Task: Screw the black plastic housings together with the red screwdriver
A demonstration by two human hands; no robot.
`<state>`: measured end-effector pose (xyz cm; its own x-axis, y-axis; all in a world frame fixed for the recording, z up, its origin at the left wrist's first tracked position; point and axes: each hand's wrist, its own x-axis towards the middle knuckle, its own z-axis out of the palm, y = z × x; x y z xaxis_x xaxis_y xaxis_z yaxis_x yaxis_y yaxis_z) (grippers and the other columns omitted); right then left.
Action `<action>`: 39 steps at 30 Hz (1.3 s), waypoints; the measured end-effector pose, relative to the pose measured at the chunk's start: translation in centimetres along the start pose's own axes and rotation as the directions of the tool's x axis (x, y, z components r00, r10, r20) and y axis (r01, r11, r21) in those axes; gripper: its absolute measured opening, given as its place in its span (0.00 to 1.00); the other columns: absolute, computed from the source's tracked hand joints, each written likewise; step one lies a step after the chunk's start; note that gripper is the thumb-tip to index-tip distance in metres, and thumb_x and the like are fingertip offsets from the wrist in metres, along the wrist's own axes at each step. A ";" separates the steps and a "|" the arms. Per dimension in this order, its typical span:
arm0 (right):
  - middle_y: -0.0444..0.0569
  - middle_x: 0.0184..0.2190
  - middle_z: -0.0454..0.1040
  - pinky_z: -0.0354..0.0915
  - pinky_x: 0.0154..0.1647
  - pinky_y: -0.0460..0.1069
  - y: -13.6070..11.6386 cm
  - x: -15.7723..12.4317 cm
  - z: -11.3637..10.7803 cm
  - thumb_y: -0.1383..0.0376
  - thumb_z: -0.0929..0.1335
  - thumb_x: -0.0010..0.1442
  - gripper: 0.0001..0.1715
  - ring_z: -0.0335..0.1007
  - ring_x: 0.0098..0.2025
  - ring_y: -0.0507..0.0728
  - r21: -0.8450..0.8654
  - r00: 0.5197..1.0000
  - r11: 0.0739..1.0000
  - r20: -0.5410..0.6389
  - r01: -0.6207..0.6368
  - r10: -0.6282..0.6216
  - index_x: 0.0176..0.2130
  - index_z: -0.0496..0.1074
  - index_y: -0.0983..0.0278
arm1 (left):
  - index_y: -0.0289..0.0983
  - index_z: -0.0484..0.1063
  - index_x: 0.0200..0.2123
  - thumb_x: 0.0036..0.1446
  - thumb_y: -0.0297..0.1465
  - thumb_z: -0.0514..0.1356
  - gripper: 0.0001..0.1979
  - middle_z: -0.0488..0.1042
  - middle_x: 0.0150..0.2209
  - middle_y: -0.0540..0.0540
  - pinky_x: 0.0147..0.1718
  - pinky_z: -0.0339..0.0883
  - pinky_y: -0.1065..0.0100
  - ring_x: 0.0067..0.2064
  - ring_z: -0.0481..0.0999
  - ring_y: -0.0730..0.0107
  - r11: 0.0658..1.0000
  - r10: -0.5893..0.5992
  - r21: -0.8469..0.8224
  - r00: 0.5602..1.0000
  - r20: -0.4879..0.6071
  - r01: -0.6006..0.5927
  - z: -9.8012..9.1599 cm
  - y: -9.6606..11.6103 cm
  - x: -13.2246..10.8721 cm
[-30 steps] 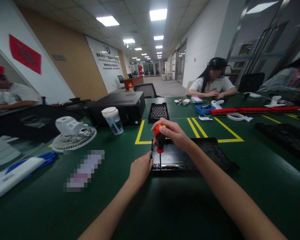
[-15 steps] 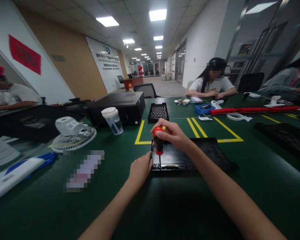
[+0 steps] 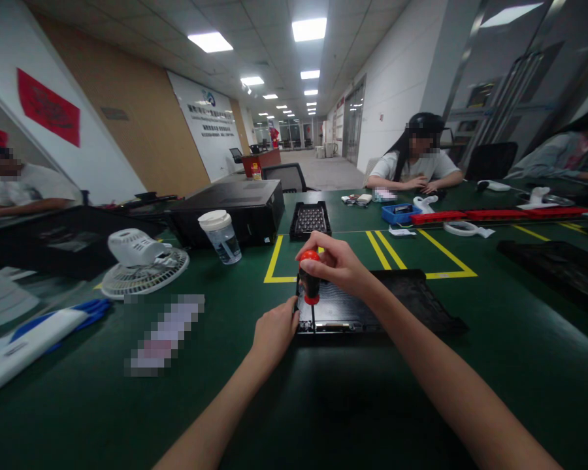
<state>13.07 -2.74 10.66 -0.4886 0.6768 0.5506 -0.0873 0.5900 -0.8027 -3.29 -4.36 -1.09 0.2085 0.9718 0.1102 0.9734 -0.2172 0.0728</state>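
Observation:
My right hand (image 3: 336,260) is closed round the red-and-black handle of a screwdriver (image 3: 311,282). Its shaft points down, and the tip meets the near left corner of a black plastic panel (image 3: 396,297) lying flat on the green table. Along the panel's near edge runs a shiny metal strip (image 3: 336,326). My left hand (image 3: 276,326) grips the panel's left edge, with its fingertips partly hidden behind that edge. The head of any screw under the tip is too small to make out.
Beyond the panel stands a black tray (image 3: 311,220) of small parts. To the left are a lidded plastic cup (image 3: 221,236), a black case (image 3: 230,202) and a white fan (image 3: 144,264). A blue box (image 3: 400,214) sits at the far right. Other people sit around the table.
The screwdriver handle has turned or tilted very slightly in my right hand. My left hand and the panel stay where they were.

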 end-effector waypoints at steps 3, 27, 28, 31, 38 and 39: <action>0.39 0.23 0.59 0.57 0.19 0.39 0.0 0.0 -0.1 0.64 0.67 0.52 0.09 0.56 0.21 0.43 -0.028 1.000 1.000 -0.017 0.012 -0.013 0.32 0.64 0.67 | 0.43 0.58 0.52 0.59 0.37 0.45 0.18 0.74 0.40 0.45 0.33 0.65 0.67 0.37 0.74 0.64 1.000 -0.002 -0.001 1.000 -0.002 0.002 0.0 0.0 0.0; 0.37 0.21 0.56 0.52 0.15 0.40 0.7 0.0 0.0 0.59 0.70 0.48 0.18 0.55 0.18 0.44 -0.167 0.986 0.986 -0.166 -0.012 -0.016 0.28 0.57 0.64 | 0.43 0.57 0.54 0.59 0.36 0.46 0.19 0.74 0.41 0.44 0.35 0.65 0.67 0.38 0.74 0.65 1.000 -0.016 -0.017 1.000 0.012 0.017 0.0 0.2 0.0; 0.38 0.21 0.56 0.52 0.15 0.40 0.8 0.0 0.0 0.59 0.70 0.48 0.18 0.55 0.18 0.44 -0.181 0.985 0.983 -0.172 -0.011 -0.020 0.28 0.57 0.64 | 0.43 0.57 0.54 0.59 0.36 0.46 0.19 0.74 0.41 0.44 0.35 0.65 0.67 0.38 0.74 0.65 1.000 -0.017 -0.017 1.000 0.013 0.018 0.0 0.1 0.0; 0.38 0.21 0.56 0.50 0.15 0.40 0.8 0.0 0.1 0.59 0.70 0.48 0.18 0.55 0.18 0.44 -0.230 0.981 0.973 -0.191 -0.005 -0.040 0.27 0.56 0.64 | 0.43 0.57 0.54 0.59 0.37 0.46 0.20 0.74 0.41 0.44 0.35 0.65 0.67 0.38 0.74 0.65 1.000 -0.020 -0.019 1.000 0.016 0.020 0.0 0.1 0.1; 0.38 0.21 0.55 0.49 0.16 0.41 0.7 0.0 0.5 0.58 0.70 0.48 0.19 0.52 0.18 0.44 -0.318 0.970 0.948 -0.230 -0.003 -0.074 0.26 0.55 0.64 | 0.43 0.57 0.54 0.59 0.36 0.46 0.20 0.73 0.42 0.44 0.36 0.65 0.67 0.39 0.74 0.65 0.999 -0.034 -0.013 0.999 0.029 0.034 -0.3 0.2 0.0; 0.38 0.21 0.55 0.49 0.17 0.41 0.7 -0.1 0.6 0.57 0.70 0.48 0.20 0.52 0.18 0.44 -0.329 0.969 0.944 -0.236 -0.004 -0.078 0.26 0.55 0.64 | 0.43 0.57 0.54 0.59 0.36 0.46 0.19 0.73 0.42 0.44 0.36 0.65 0.67 0.39 0.74 0.65 0.999 -0.033 -0.015 0.999 0.030 0.033 -0.4 0.3 -0.1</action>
<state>12.55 -2.59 9.91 -0.2614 0.7135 0.6500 0.2056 0.6992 -0.6848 -3.07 -4.53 -0.71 0.1792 0.9807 0.0777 0.9783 -0.1860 0.0908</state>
